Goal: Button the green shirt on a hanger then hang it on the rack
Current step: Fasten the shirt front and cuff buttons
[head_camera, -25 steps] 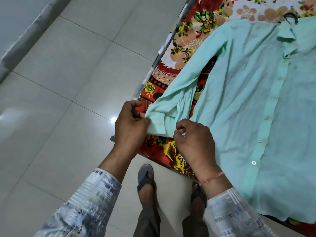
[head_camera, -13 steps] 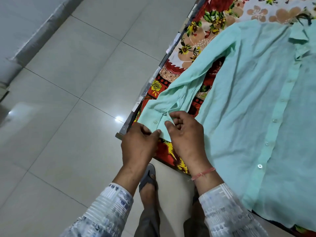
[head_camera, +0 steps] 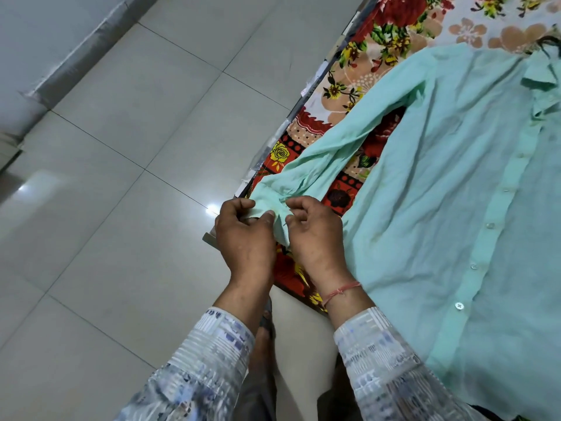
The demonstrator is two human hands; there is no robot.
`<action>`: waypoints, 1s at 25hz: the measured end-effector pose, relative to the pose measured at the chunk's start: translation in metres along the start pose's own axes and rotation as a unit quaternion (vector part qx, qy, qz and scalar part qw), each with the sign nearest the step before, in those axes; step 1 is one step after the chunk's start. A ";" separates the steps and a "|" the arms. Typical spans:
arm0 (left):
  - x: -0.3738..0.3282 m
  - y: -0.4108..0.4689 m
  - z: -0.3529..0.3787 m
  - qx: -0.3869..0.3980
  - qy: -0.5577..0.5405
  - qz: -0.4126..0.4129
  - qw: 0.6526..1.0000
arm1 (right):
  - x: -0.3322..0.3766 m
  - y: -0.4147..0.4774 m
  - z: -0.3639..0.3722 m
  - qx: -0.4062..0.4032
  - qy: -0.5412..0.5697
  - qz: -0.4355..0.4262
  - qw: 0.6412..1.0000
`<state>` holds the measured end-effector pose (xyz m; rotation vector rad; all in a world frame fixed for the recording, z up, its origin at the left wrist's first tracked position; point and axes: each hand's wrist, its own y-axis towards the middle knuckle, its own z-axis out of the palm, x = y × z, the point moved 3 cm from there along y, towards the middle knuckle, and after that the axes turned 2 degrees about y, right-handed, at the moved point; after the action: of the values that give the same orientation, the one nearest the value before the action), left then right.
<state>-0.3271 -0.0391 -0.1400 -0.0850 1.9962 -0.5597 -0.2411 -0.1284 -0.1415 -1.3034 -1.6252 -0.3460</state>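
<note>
The green shirt [head_camera: 449, 189] lies flat on a bed, its front placket with white buttons running down the right side. A dark hanger hook [head_camera: 546, 44] shows at the collar, top right. One sleeve stretches toward the bed's near corner, and its cuff [head_camera: 273, 205] sits between my hands. My left hand [head_camera: 244, 235] pinches the cuff's left edge with thumb and fingers. My right hand [head_camera: 315, 235] pinches the cuff's right edge, fingers curled. The cuff's button is hidden by my fingers.
A floral bedsheet [head_camera: 388, 31] in red, yellow and beige covers the bed, whose dark frame edge [head_camera: 306, 98] runs diagonally. Grey tiled floor [head_camera: 127, 177] fills the left. My feet in sandals stand below the bed corner. No rack is in view.
My hands have come closer together on the sleeve cuff, folding its two edges toward each other. The view has shifted a little.
</note>
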 end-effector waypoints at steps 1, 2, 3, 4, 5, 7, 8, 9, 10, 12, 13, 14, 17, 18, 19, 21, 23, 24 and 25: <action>0.001 -0.001 0.001 -0.001 -0.025 -0.008 1.000 | -0.002 -0.001 0.000 0.013 0.059 0.037 0.998; 0.001 -0.002 0.002 0.006 -0.041 -0.008 0.999 | -0.005 -0.002 -0.001 0.019 0.123 0.070 0.990; 0.002 -0.003 0.002 0.019 -0.050 -0.003 0.999 | -0.007 -0.004 -0.003 0.016 0.180 0.094 0.979; 0.002 -0.005 0.003 0.038 -0.052 0.006 0.998 | -0.008 -0.005 -0.007 0.005 0.227 0.109 0.968; 0.002 -0.007 0.002 0.060 -0.047 0.018 0.997 | -0.008 -0.006 -0.011 -0.011 0.262 0.120 0.958; 0.001 -0.012 0.001 0.104 -0.023 0.039 0.994 | -0.007 -0.009 -0.020 -0.050 0.278 0.126 0.951; 0.001 -0.014 0.000 0.119 -0.016 0.049 0.992 | -0.007 -0.010 -0.024 -0.067 0.258 0.117 0.957; 0.000 -0.017 0.000 0.126 -0.012 0.060 0.990 | -0.007 -0.010 -0.026 -0.076 0.233 0.102 0.964; -0.001 -0.019 0.000 0.128 -0.010 0.075 0.989 | -0.007 -0.010 -0.027 -0.076 0.213 0.087 0.970; -0.004 -0.023 -0.001 0.121 -0.002 0.107 0.987 | -0.006 -0.010 -0.028 -0.067 0.189 0.064 0.978; -0.006 -0.024 -0.001 0.116 0.002 0.122 0.986 | -0.006 -0.010 -0.028 -0.065 0.184 0.056 0.979; -0.007 -0.025 -0.001 0.111 0.011 0.138 0.984 | -0.004 -0.011 -0.029 -0.065 0.184 0.055 0.979; -0.010 -0.026 -0.002 0.090 0.045 0.179 0.979 | -0.001 -0.011 -0.031 -0.033 0.223 0.081 0.971; -0.010 -0.025 -0.003 0.083 0.053 0.190 0.977 | -0.002 -0.011 -0.031 -0.009 0.254 0.100 0.962; -0.010 -0.023 -0.005 0.078 0.063 0.199 0.975 | -0.002 -0.012 -0.031 0.018 0.286 0.114 0.951; -0.009 -0.018 -0.007 0.078 0.085 0.215 0.970 | -0.003 -0.013 -0.032 0.054 0.309 0.119 0.942; -0.008 -0.015 -0.009 0.085 0.097 0.218 0.967 | -0.003 -0.015 -0.033 0.066 0.309 0.105 0.943; -0.008 -0.015 -0.010 0.090 0.093 0.212 0.969 | -0.002 -0.015 -0.033 0.064 0.318 0.103 0.940; -0.008 -0.014 -0.010 0.097 0.081 0.198 0.972 | -0.002 -0.016 -0.032 0.061 0.329 0.102 0.937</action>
<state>-0.3342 -0.0459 -0.1239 0.4820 2.0300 -0.5093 -0.2386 -0.1586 -0.1229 -1.0895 -0.9226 -0.4830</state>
